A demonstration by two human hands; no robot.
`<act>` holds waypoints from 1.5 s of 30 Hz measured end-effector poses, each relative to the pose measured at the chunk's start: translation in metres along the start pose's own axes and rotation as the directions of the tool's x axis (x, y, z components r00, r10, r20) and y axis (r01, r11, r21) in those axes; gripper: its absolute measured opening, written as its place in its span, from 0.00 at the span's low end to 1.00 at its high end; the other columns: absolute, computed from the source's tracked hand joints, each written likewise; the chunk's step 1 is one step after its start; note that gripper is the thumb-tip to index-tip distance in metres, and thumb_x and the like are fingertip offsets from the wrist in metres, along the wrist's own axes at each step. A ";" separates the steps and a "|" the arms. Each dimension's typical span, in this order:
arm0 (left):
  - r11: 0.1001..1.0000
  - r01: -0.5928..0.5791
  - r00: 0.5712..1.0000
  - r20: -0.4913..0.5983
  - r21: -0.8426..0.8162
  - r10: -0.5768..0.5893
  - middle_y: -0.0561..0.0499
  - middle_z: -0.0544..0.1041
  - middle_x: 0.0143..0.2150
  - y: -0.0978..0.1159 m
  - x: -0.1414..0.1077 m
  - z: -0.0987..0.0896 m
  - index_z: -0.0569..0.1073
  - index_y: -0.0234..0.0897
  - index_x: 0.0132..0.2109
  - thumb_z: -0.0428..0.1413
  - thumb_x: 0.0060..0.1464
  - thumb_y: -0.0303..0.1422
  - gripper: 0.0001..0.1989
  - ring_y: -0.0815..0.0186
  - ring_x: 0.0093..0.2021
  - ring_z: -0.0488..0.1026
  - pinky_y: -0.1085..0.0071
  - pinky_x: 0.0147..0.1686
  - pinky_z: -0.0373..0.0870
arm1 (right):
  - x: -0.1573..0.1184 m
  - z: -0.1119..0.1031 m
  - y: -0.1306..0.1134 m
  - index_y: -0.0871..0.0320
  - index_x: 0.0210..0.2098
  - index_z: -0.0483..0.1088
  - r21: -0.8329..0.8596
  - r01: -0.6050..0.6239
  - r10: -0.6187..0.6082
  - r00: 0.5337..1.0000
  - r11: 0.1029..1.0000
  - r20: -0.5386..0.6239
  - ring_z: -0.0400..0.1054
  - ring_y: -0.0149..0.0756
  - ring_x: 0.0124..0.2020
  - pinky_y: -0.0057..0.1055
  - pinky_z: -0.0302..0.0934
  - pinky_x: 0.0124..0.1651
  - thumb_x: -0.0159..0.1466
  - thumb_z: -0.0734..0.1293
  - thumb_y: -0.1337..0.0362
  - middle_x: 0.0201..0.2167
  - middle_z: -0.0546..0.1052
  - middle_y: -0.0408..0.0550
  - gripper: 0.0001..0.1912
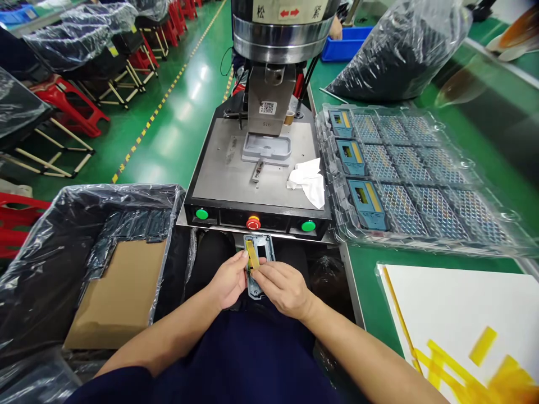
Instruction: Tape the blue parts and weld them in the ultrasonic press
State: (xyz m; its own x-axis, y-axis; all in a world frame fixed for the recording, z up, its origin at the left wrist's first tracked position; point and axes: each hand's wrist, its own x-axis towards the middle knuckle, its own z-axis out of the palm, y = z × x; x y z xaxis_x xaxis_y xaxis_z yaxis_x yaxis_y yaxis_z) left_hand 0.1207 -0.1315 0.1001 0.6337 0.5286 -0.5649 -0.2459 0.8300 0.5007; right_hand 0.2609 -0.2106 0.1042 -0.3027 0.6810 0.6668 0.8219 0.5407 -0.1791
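In front of the press (272, 101), the left hand (229, 280) clasps the blue-grey housing (255, 289), apparently to steady it; the right hand (288, 289), its grip unclear, touches the yellow strip (251, 253) there, perhaps for alignment. Left of the press, a lined bin (54, 224) and green floor (160, 140); right, trays (429, 247) on a green bench (362, 280).

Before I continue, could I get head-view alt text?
A person, left grip and right grip together, holds a bluish cover and yellow strip before a press-like machine. A clear tray sits right; a plastic-lined bin, left.
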 end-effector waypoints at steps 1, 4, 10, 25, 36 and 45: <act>1.000 -0.001 1.000 0.003 -0.001 0.001 0.45 0.78 0.43 -0.001 0.000 0.000 0.74 0.32 0.43 0.51 0.62 0.29 0.08 0.66 0.47 0.75 0.69 0.54 0.67 | 0.000 -0.001 0.001 0.66 0.44 0.71 -0.002 0.008 -0.008 1.000 1.000 -0.007 0.72 0.40 0.42 0.35 0.68 0.43 0.64 0.58 0.74 0.36 0.78 0.55 0.13; 1.000 0.001 1.000 0.008 -0.001 -0.001 0.45 0.78 0.43 -0.002 0.000 0.001 0.74 0.32 0.42 0.51 0.62 0.30 0.08 0.67 0.45 0.75 0.69 0.54 0.67 | 0.001 -0.004 0.002 0.66 0.44 0.71 -0.023 0.030 -0.031 0.999 0.999 -0.010 0.72 0.41 0.42 0.36 0.68 0.40 0.64 0.59 0.73 0.36 0.78 0.55 0.12; 1.000 -0.008 1.000 0.011 -0.004 0.008 0.46 0.78 0.41 0.000 -0.001 0.003 0.74 0.33 0.41 0.54 0.59 0.31 0.06 0.67 0.44 0.75 0.69 0.53 0.68 | -0.001 -0.003 0.002 0.63 0.44 0.72 -0.042 0.013 -0.014 1.000 0.999 -0.019 0.72 0.38 0.40 0.35 0.67 0.40 0.64 0.61 0.72 0.37 0.79 0.52 0.11; 0.999 0.012 0.997 0.076 -0.033 -0.009 0.44 0.76 0.45 0.001 -0.002 -0.003 0.72 0.33 0.47 0.55 0.59 0.31 0.10 0.65 0.43 0.75 0.69 0.45 0.71 | 0.004 0.000 -0.001 0.59 0.38 0.73 0.014 -0.224 0.218 0.958 0.974 0.186 0.69 0.39 0.45 0.37 0.64 0.48 0.65 0.63 0.68 0.41 0.77 0.49 0.06; 0.994 -0.092 0.984 0.146 -0.063 0.100 0.42 0.71 0.58 0.011 -0.004 0.000 0.67 0.38 0.57 0.57 0.57 0.31 0.21 0.59 0.55 0.71 0.58 0.57 0.64 | 0.009 -0.010 -0.009 0.60 0.61 0.57 -0.103 -0.596 0.603 0.767 0.796 0.220 0.67 0.55 0.50 0.51 0.68 0.47 0.54 0.71 0.54 0.52 0.69 0.63 0.39; 0.586 -0.405 0.726 -0.143 0.702 0.673 0.41 0.73 0.51 0.057 0.010 -0.058 0.67 0.35 0.51 0.57 0.53 0.40 0.20 0.60 0.51 0.72 0.61 0.55 0.65 | 0.050 -0.053 0.084 0.62 0.60 0.60 -0.187 -0.489 0.522 0.823 0.852 0.224 0.63 0.51 0.57 0.47 0.61 0.58 0.55 0.68 0.57 0.56 0.68 0.61 0.35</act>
State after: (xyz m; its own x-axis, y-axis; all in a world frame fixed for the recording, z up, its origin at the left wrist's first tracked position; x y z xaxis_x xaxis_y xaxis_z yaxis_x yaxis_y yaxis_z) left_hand 0.0707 -0.0681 0.0851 0.1896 0.9676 -0.1665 0.1136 0.1468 0.9826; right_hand 0.3406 -0.1571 0.1604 0.0719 0.9533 0.2933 0.9383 0.0351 -0.3439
